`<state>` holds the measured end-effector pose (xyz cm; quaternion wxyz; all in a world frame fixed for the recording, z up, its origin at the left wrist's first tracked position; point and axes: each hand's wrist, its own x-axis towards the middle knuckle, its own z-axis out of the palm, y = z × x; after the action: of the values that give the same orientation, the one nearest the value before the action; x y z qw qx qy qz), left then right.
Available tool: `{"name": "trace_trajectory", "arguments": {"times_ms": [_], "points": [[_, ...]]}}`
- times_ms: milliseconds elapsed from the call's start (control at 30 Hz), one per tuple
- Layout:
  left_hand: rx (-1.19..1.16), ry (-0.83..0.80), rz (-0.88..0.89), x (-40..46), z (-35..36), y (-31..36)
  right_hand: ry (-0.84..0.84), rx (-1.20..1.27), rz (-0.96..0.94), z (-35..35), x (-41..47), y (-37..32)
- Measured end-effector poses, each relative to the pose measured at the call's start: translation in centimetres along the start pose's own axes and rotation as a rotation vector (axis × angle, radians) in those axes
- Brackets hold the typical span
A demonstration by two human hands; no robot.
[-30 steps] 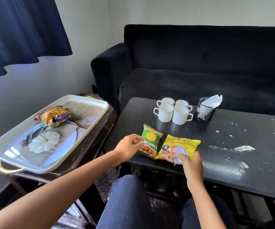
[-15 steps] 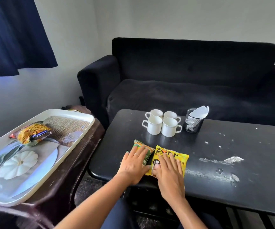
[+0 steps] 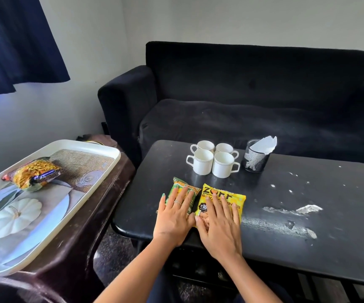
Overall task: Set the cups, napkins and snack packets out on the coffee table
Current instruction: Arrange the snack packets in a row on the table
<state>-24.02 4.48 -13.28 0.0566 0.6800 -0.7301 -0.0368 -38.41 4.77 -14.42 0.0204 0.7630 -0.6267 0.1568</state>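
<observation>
On the near edge of the black, scuffed coffee desk point(image 3: 285, 215) lie two snack packets side by side, touching. The yellow plastic packet point(image 3: 227, 196) shows bold black letters that read "ZOFF" or close to it; the line beneath is mostly covered, and a dark badge with "10" peeks out beside the fingers. The right hand point(image 3: 219, 226) lies flat on it, fingers straight and spread, gripping nothing. The green and orange packet point(image 3: 180, 189) to its left carries print too small to read, and most of its face is hidden under the left hand point(image 3: 174, 217), which also rests flat with straight fingers and wears a ring.

Farther back four white ceramic cups point(image 3: 212, 159) stand upright in a tight cluster, handles outward. Just beside them, a black mesh holder point(image 3: 255, 160) keeps white paper napkins point(image 3: 265, 144) upright.

Left of the desk, a white rectangular tray point(image 3: 74, 193) printed with a pale pumpkin sits on a dark brown side table point(image 3: 85, 237), its near end cut off by the frame. One orange noodle-patterned packet point(image 3: 33, 174) lies on it; its dark blue label is too blurred to read.
</observation>
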Motion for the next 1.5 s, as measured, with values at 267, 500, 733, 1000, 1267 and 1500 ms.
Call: {"name": "trace_trajectory", "arguments": {"times_ms": [267,500,733,1000,1267,1500], "points": [[-0.004,-0.064,-0.012,0.0,-2.5,0.5,0.008,0.122,-0.040,-1.1,-0.4,0.3],[-0.093,-0.078,0.086,-2.3,-8.2,-0.4,0.208,0.156,-0.180,-5.7,-0.2,-2.1],[-0.250,-0.040,-0.063,-7.4,-15.8,-7.2,0.153,0.342,-0.326,-8.6,0.9,-8.4],[-0.240,-0.037,-0.467,-11.0,-16.7,-16.1,-0.011,0.481,-0.464,-9.1,1.3,-18.5],[-0.236,-0.418,-0.574,-10.4,-14.7,-17.2,-0.187,0.603,-0.371,-8.8,7.7,-26.1],[-0.351,-0.457,-0.649,-10.4,-15.4,-15.3,-0.338,0.560,-0.457,-5.5,11.3,-32.6]]}}
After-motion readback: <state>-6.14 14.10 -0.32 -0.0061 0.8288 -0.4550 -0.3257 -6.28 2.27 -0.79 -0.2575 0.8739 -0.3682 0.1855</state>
